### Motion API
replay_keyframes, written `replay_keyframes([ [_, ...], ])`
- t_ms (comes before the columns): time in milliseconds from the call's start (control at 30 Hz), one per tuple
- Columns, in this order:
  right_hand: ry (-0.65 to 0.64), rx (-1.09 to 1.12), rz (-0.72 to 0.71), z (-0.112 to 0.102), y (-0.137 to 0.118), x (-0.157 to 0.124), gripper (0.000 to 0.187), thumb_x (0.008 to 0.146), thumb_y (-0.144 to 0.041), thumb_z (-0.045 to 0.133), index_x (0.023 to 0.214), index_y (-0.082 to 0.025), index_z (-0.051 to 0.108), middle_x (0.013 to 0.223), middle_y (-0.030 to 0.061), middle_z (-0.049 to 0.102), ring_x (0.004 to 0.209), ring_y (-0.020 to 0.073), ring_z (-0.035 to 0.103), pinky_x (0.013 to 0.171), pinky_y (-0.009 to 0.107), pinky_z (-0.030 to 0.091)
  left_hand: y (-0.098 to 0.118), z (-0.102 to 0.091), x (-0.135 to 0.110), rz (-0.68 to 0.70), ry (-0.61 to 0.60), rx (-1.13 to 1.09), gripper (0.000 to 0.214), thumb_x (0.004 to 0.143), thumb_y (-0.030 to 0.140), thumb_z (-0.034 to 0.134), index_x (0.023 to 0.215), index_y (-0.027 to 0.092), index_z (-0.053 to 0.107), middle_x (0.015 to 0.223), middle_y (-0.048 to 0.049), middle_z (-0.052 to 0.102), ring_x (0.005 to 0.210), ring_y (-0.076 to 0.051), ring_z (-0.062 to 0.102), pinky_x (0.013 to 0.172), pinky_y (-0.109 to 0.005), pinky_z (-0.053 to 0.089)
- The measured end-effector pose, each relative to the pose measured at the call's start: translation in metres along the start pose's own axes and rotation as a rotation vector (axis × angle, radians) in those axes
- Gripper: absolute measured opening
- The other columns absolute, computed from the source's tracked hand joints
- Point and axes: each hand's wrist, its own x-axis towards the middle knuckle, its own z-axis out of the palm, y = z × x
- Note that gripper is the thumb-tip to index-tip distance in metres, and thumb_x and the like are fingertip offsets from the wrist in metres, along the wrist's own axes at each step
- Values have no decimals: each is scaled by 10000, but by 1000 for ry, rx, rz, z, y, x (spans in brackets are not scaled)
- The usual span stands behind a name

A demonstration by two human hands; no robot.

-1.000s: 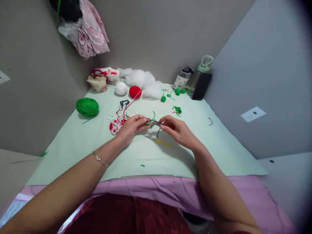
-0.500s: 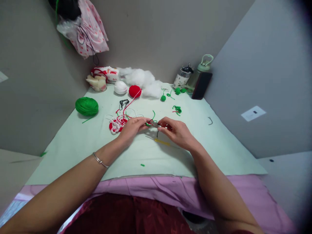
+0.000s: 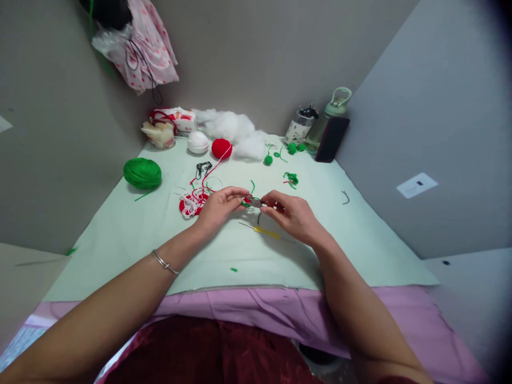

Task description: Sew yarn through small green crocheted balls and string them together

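Note:
My left hand [image 3: 224, 205] pinches a small crocheted piece [image 3: 245, 202] in red, white and green between thumb and fingertips. My right hand [image 3: 290, 213] is closed around what looks like a small pair of scissors [image 3: 256, 203]; grey blades point left at the piece, and dark red shows among the fingers. Its exact shape is partly hidden. A black thread [image 3: 259, 217] hangs below the right fingertips. On the table just beneath lies a crochet hook [image 3: 266, 232] with a yellow handle. Left of my left hand is a tangle of white yarn [image 3: 193, 202] over red.
A green yarn ball [image 3: 142, 173] sits at left. White [image 3: 198, 143] and red [image 3: 221, 149] yarn balls stand before white stuffing [image 3: 234, 128]. Small green balls [image 3: 292, 148], a bottle [image 3: 335, 109] and a phone [image 3: 332, 140] are at back right. Green scraps [image 3: 292, 179] lie nearer.
The crocheted piece has tilted and shows more of its red part. My left fingers have lifted and straightened slightly; my right hand has barely moved.

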Motion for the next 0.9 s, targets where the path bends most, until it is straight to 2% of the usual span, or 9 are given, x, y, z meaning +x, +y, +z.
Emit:
replay_keyframes([
  [267,34,-31,-70,2,0,-1,116,960,-337,609,1000,-244,664,837,7,722,682,145,588,656,263,344,5,0,0,11,10,52,243,763,256,754,981,150,759,990,-72,767,847,-181,707,855,-326,556],
  [900,18,-51,-56,-2,0,-2,90,950,-314,620,961,-250,682,793,-5,718,650,137,569,637,261,324,9,-1,0,4,13,120,155,769,219,743,910,163,773,910,-56,781,740,-153,695,814,-328,575],
])
